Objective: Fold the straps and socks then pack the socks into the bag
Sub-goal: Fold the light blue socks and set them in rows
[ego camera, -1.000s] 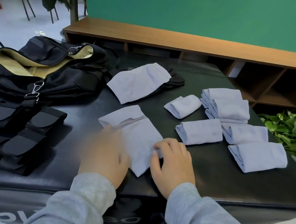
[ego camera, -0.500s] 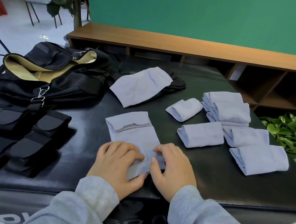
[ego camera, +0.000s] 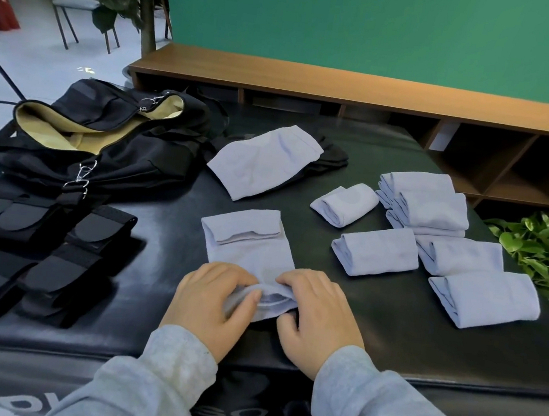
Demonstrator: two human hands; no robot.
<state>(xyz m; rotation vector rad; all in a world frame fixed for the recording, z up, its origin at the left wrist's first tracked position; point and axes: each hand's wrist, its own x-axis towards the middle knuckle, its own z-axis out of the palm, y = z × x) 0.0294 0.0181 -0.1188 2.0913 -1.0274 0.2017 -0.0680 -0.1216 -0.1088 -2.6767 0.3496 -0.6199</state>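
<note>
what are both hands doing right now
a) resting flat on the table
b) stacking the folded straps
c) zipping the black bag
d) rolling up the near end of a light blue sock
d: the left hand and right hand both grip the near end of the light blue sock, curling it up off the table.

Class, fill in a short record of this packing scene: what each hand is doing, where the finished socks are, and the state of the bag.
left hand: grips near end of sock
right hand: pinches same end
sock: flat on table, near end being rolled
folded socks: grouped at right
bag: open, far left
straps: folded, left
</note>
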